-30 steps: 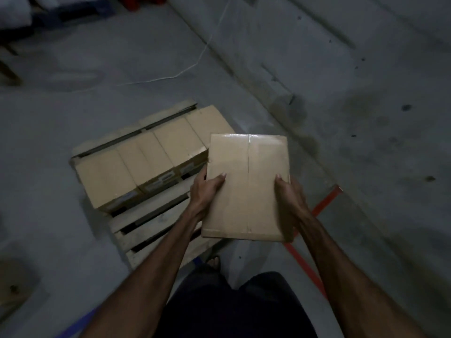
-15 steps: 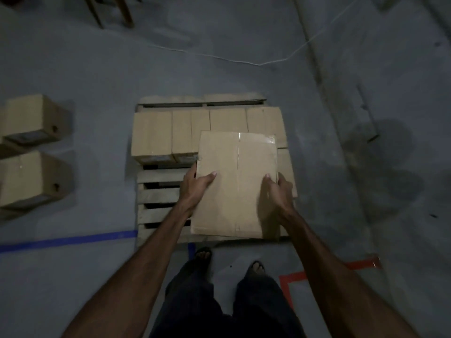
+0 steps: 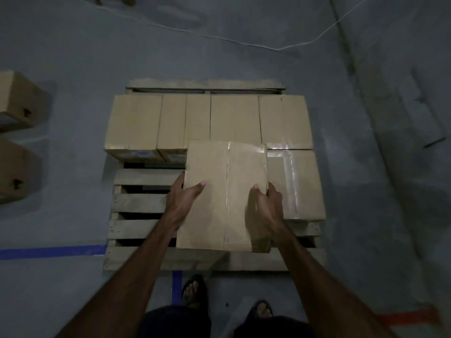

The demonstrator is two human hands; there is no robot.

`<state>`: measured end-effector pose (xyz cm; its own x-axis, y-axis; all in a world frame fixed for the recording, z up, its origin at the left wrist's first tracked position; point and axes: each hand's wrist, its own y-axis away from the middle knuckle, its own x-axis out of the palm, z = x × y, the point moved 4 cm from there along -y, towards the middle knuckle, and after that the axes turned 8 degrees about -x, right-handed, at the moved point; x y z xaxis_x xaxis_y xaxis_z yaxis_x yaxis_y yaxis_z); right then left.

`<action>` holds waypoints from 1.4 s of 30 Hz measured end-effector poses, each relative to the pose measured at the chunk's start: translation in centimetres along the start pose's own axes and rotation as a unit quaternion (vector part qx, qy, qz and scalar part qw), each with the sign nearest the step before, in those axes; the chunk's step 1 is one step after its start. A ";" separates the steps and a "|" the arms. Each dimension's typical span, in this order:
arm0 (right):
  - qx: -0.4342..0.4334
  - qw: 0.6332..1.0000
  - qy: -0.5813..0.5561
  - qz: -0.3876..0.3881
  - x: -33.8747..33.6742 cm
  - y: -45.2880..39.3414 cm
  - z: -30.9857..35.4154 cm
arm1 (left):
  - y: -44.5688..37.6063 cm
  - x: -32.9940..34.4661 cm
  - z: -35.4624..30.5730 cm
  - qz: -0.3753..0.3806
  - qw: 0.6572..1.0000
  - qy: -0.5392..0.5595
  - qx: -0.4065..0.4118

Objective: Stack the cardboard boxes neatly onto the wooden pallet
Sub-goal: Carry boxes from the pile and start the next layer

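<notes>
The grey floor [image 3: 73,57] filled the view, crossed by a thin white cable [image 3: 244,43] at the far side and a blue tape line [image 3: 48,252] at the near left. On it lay the wooden pallet [image 3: 139,203], its slats running left to right. A row of four cardboard boxes [image 3: 210,120] sat side by side along its far half, and one more taped box [image 3: 300,184] lay in front of them at the right edge. Two spare boxes [image 3: 14,147] stood on the floor well to the left.

The carried box [image 3: 224,196] was held above the pallet's near middle, just left of the taped box, its broad top face up and its long axis running away from the person, its tape seam along that axis. The left hand [image 3: 183,198] gripped its left edge and the right hand [image 3: 266,203] its right edge, each thumb curled over the top, so the box sat between the two hands. Two sandalled feet [image 3: 195,289] stood just before the pallet.
</notes>
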<state>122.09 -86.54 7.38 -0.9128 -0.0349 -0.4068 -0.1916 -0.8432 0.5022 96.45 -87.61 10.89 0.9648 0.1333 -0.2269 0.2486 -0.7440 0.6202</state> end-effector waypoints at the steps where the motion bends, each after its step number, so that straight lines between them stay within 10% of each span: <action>1: -0.001 1.000 -0.001 -0.001 0.9 -0.9 -0.5 | -1.9 0.5 1.2 0.000 1.000 -0.001 0.001; 19: -0.039 0.982 0.144 -0.112 11.6 -16.7 -15.3 | -22.0 8.4 16.5 -0.067 0.997 -0.017 0.039; 42: -0.206 0.960 0.171 -0.082 10.0 -17.0 -13.9 | -22.1 8.3 16.5 -0.078 0.994 -0.044 0.063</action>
<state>121.20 -80.00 -15.80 -0.6977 0.0019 -0.7164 -0.0991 -0.9906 0.0939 97.51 -80.89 -17.08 0.9024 0.1997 -0.3819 0.3769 -0.7954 0.4746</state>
